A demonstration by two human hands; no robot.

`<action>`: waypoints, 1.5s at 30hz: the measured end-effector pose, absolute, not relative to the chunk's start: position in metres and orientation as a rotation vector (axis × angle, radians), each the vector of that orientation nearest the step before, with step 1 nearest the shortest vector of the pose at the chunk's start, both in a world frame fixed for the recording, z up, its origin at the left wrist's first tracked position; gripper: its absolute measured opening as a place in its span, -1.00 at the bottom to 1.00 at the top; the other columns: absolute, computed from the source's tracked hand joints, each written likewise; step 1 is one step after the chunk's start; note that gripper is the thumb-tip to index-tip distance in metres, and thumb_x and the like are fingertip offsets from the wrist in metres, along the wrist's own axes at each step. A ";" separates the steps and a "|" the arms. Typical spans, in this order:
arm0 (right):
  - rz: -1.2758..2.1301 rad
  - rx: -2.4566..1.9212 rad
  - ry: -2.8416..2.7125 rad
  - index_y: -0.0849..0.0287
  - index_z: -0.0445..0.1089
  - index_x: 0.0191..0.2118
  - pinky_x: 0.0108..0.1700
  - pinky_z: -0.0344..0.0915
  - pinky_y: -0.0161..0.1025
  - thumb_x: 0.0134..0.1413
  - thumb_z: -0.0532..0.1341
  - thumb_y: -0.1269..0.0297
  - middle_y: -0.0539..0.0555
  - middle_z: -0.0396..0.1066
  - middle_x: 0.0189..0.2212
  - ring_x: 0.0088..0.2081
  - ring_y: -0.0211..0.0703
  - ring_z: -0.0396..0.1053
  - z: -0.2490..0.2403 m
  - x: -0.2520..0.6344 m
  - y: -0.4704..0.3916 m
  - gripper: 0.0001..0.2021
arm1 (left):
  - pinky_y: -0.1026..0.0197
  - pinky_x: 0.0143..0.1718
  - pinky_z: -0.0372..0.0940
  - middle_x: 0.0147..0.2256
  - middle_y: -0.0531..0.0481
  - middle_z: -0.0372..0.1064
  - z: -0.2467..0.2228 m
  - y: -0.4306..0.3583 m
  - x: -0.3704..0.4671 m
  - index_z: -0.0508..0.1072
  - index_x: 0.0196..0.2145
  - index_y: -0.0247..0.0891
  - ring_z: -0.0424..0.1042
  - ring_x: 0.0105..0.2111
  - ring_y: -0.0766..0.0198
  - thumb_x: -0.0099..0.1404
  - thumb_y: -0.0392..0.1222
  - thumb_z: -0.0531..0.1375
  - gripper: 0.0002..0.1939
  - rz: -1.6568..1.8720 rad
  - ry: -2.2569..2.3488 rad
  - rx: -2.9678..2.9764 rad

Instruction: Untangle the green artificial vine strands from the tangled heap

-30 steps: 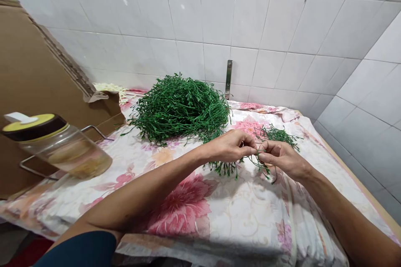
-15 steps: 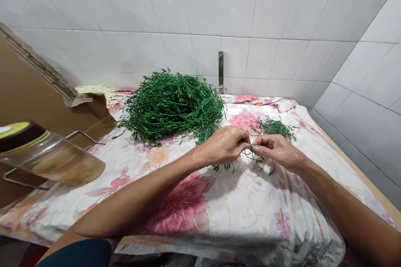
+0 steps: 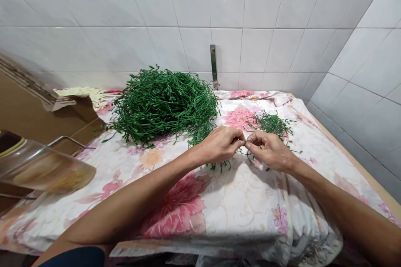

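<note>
My left hand [image 3: 223, 144] is closed in a pinch on thin green artificial stems, whose budded ends [image 3: 221, 166] stick out below the palm. Its fingertips meet those of my right hand [image 3: 270, 150], which pinches a thin stem at the same spot. How the stems cross between the fingers is too small to make out. Behind my left hand rises a large heap of green artificial stems [image 3: 166, 108] with small bud tips. Just beyond my right hand lies a smaller bunch of the same stems [image 3: 272, 123].
A flowered cloth [image 3: 250, 208] covers the table. At the left are a clear jar [image 3: 53, 169] on its side, a wire bar [image 3: 67, 138] and a cardboard box [image 3: 40, 112], with cream-coloured pieces [image 3: 86, 94] behind. A metal strip [image 3: 213, 66] is fixed to the tiled wall [image 3: 260, 4].
The view has shifted slightly, so most things appear further left. My hands stay together at the stems; my right fingers have turned a little, and fewer loose stem ends show beneath them.
</note>
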State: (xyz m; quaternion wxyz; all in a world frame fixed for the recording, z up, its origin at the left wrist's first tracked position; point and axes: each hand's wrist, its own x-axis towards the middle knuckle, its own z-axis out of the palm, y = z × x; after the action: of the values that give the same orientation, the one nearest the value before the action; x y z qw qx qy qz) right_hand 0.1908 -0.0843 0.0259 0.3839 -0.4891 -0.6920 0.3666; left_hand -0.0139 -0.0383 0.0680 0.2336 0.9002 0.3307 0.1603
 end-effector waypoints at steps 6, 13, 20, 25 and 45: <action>0.911 -1.290 -1.695 0.14 0.42 -0.37 -0.54 0.15 -0.28 0.20 0.26 0.02 -0.03 0.31 -0.54 -0.59 -0.28 0.23 0.025 0.186 -0.086 -0.71 | 0.25 -0.41 0.07 -0.46 0.01 0.40 0.062 -0.040 -0.010 0.51 -0.36 -0.28 0.25 -0.48 0.32 0.33 -0.24 0.11 -0.81 0.524 0.981 2.490; 0.631 -1.337 -1.764 0.13 0.41 -0.37 -0.37 0.24 -0.23 0.16 0.23 0.22 0.05 0.43 -0.43 -0.42 -0.16 0.33 0.024 0.184 -0.087 -0.87 | 0.20 -0.35 0.16 -0.34 -0.08 0.46 0.056 -0.044 -0.004 0.46 -0.25 -0.26 0.36 -0.39 0.22 0.41 -0.18 0.07 -0.81 0.557 1.074 2.608; 0.306 -1.473 -1.788 0.10 0.28 -0.44 -0.28 0.20 -0.18 0.06 0.20 0.36 0.08 0.38 -0.41 -0.39 -0.13 0.30 0.023 0.182 -0.076 -0.90 | 0.18 -0.44 0.13 -0.20 -0.24 0.44 0.052 -0.062 0.005 0.43 -0.14 -0.36 0.38 -0.40 0.15 0.30 -0.38 0.05 -0.78 0.355 1.238 2.898; 0.329 -1.645 -1.527 0.12 0.35 -0.39 -0.35 0.23 -0.20 0.06 0.23 0.30 0.04 0.43 -0.45 -0.46 -0.16 0.32 0.024 0.209 -0.061 -0.94 | 0.20 -0.38 0.15 -0.29 -0.14 0.47 0.060 -0.057 -0.003 0.49 -0.24 -0.33 0.37 -0.38 0.23 0.39 -0.29 0.06 -0.80 0.692 1.161 2.652; 0.008 -1.165 -1.707 0.12 0.50 -0.12 -0.10 0.47 -0.10 0.27 0.24 0.24 0.12 0.58 -0.19 -0.21 -0.06 0.53 0.040 0.208 -0.077 -0.85 | 0.35 -0.60 -0.04 -0.46 0.01 0.48 0.067 -0.024 -0.012 0.46 -0.28 -0.35 0.11 -0.64 0.50 0.27 -0.10 0.25 -0.78 0.692 0.877 1.569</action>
State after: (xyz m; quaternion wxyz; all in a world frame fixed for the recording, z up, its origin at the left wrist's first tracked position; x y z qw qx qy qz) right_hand 0.2083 -0.0773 0.0400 0.5117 -0.4843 -0.7096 0.0031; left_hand -0.0116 -0.0241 0.0667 0.5709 0.6689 0.3738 0.2948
